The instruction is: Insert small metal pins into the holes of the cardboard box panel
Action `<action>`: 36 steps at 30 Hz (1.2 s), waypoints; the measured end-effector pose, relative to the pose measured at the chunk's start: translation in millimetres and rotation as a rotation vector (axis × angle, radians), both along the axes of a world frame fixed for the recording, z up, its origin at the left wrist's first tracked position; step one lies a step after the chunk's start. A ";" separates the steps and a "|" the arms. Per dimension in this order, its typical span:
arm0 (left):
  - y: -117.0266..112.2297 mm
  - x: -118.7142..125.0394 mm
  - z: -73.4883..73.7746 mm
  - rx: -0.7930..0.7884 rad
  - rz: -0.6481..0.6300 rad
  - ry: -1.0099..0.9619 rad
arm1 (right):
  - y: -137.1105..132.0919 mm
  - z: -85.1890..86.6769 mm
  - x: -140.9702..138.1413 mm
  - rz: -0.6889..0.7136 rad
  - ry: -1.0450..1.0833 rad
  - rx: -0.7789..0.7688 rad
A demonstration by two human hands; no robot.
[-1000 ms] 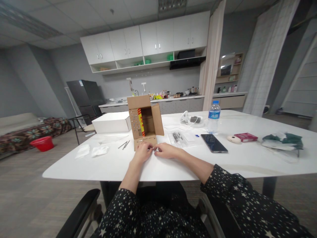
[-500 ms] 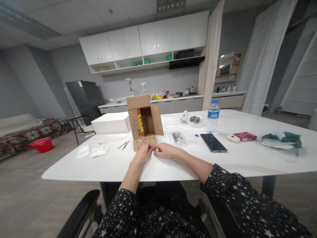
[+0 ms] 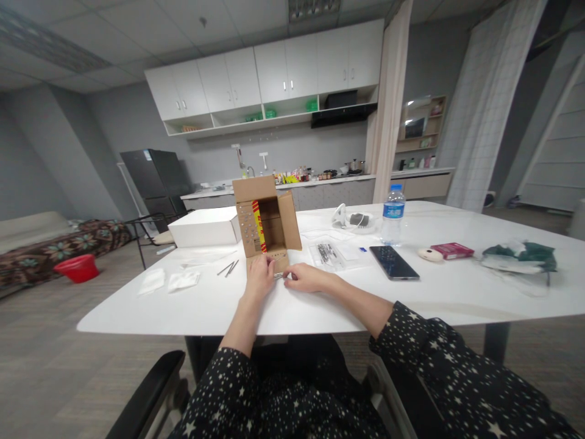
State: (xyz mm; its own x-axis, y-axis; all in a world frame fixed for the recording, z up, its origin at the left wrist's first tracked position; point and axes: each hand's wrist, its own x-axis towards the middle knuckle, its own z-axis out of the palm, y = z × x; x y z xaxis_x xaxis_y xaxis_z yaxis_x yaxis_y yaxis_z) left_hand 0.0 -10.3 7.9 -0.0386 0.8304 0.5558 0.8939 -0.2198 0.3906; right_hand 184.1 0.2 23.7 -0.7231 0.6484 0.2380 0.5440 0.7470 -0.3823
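Observation:
An upright cardboard box [image 3: 272,225] stands open, with small shiny bits scattered over its left flap and along its lower front flap. My left hand [image 3: 260,277] rests at that lower flap, fingers bent together over the cardboard; what they pinch, if anything, is hidden. Just to its right, my right hand [image 3: 307,278] lies on the table with thumb and forefinger closed on a thin metal rod [image 3: 278,275]. The rod's tip points toward my left hand. Several similar slim metal rods [image 3: 228,267] lie left of the box.
On the white table [image 3: 183,314], a plastic packet [image 3: 329,255], a phone [image 3: 393,263] and a water bottle [image 3: 393,214] lie or stand to the right. Farther right are a dark red box [image 3: 452,250] and a green bundle [image 3: 521,259]. Left sits a white box [image 3: 205,227] near crumpled white packets [image 3: 183,280].
My left hand has moved slightly left and up onto the lower flap, away from my right hand. The metal rod now shows between them. My right hand has stayed in place.

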 end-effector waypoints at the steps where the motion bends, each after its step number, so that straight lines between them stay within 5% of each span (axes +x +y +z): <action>1: 0.2 -0.4 0.8 0.024 -0.002 -0.033 | 0.2 -0.2 -0.1 -0.003 -0.001 0.002; 20: -7.2 1.3 14.4 0.217 0.014 -0.374 | -4.0 4.6 -0.4 -0.008 -0.013 0.002; 36: 0.6 -2.2 4.7 0.173 -0.118 -0.133 | -4.7 5.4 -0.6 -0.008 -0.022 0.010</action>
State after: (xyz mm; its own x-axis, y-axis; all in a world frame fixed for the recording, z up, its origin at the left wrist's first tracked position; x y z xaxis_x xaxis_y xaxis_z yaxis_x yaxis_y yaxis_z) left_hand -2.2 -9.7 12.6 -0.0293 0.7262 0.6868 0.8017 -0.3934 0.4501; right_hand 183.6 -4.5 29.1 -0.7228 0.6521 0.2288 0.5584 0.7461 -0.3627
